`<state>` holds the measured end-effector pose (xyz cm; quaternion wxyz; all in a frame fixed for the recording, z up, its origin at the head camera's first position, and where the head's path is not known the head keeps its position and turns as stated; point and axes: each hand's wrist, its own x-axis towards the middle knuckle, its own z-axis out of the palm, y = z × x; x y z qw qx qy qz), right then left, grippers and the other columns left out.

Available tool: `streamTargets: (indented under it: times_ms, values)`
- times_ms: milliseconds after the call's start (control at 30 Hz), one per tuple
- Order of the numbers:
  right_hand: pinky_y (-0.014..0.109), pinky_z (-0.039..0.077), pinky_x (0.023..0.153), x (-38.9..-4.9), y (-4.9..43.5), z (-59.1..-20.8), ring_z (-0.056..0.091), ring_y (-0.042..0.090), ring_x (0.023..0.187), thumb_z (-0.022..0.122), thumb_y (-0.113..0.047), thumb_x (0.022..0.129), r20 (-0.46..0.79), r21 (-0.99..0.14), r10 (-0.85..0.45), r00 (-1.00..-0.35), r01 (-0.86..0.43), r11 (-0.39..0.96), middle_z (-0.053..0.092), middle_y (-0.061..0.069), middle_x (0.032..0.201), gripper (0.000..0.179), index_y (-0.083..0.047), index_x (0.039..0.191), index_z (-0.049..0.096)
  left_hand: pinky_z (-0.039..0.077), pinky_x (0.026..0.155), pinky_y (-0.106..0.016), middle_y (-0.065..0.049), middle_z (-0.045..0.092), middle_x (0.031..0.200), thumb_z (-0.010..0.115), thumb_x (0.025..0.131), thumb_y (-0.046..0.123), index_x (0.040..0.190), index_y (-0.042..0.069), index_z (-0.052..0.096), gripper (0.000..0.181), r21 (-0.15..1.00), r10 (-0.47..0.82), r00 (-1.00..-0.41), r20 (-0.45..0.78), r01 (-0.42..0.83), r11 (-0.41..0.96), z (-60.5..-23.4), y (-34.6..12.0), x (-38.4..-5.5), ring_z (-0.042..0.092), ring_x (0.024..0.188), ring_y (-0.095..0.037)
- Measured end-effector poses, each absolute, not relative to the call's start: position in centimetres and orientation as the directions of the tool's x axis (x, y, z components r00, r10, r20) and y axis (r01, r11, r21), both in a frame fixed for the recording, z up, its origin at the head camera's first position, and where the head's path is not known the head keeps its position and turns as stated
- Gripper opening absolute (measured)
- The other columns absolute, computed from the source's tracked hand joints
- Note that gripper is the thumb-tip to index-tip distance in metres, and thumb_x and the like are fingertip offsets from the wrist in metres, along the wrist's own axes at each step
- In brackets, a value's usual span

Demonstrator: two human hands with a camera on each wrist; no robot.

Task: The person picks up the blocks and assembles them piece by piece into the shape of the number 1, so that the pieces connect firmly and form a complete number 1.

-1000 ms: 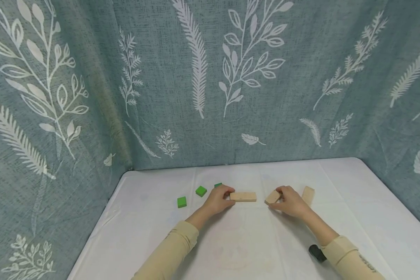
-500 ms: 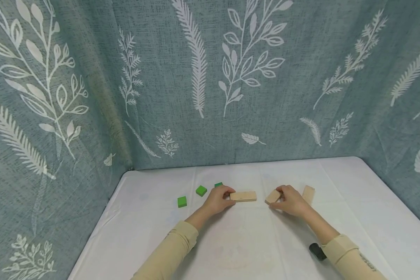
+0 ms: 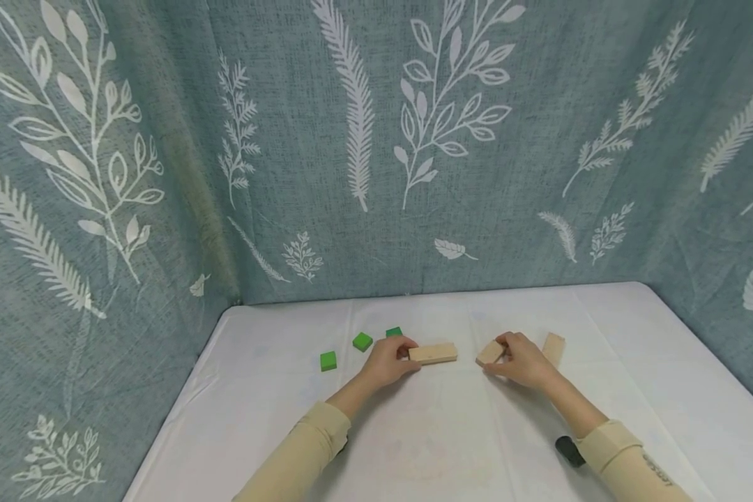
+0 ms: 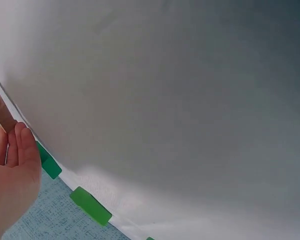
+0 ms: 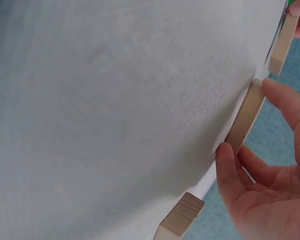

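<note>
Blue-grey curtain with white leaves closes the far side, and before it I see from my remote place a white table. At left lie three small green blocks. Next, the left grip pinches the left end of a long wooden block; its long axis runs left to right, the right end free and slightly farther. Whether it rests fully on the table, I cannot tell. To its right, well apart from it, the right grip pinches a second wooden block, whose visible part slants from near left to far right. Farther right, a third wooden block points mostly near to far, its near end hidden. I judge the wood light, stiff, hardly fragile, perhaps a little slippery if smooth; I would take hold across the long sides, near the middle.
</note>
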<state>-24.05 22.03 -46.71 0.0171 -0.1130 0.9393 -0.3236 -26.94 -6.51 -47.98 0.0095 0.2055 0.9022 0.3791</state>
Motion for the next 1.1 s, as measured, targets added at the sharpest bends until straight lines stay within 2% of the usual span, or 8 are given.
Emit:
streamTargets:
  times_ms: [367,900,1100]
  values:
    - [0.044,0.047,0.081,-23.9,21.9,-46.8,0.054,0.028,0.093,0.079,-0.022,0.082,0.022,-0.629,-0.218,-0.976,-0.183,0.756,0.055,0.020,0.106,0.062,0.016,0.122,0.050,0.049,0.078,-0.034,-0.008,0.067,0.098,0.079,0.080,0.013,0.107,0.000,0.069,0.031,0.740,0.335,-0.933,0.128,0.315,0.595,-47.2,-7.3,-24.9,0.059,0.089,-0.021]
    - [0.044,0.047,0.081,-24.0,22.0,-46.6,0.053,0.029,0.094,0.078,-0.021,0.083,0.008,-0.617,-0.211,-0.978,-0.171,0.768,0.055,0.019,0.105,0.061,0.016,0.122,0.050,0.048,0.077,-0.030,-0.003,0.067,0.094,0.081,0.079,0.013,0.104,0.003,0.070,0.029,0.764,0.356,-0.926,0.126,0.320,0.561,-46.6,-7.7,-22.2,0.059,0.087,-0.018]
    - [0.043,0.047,0.080,-24.0,22.0,-46.6,0.053,0.028,0.092,0.078,-0.020,0.082,0.010,-0.617,-0.210,-0.978,-0.172,0.768,0.055,0.018,0.103,0.060,0.016,0.121,0.050,0.049,0.079,-0.033,-0.002,0.067,0.095,0.082,0.078,0.013,0.104,0.004,0.070,0.030,0.774,0.365,-0.924,0.114,0.313,0.550,-46.3,-7.7,-21.1,0.059,0.088,-0.018]
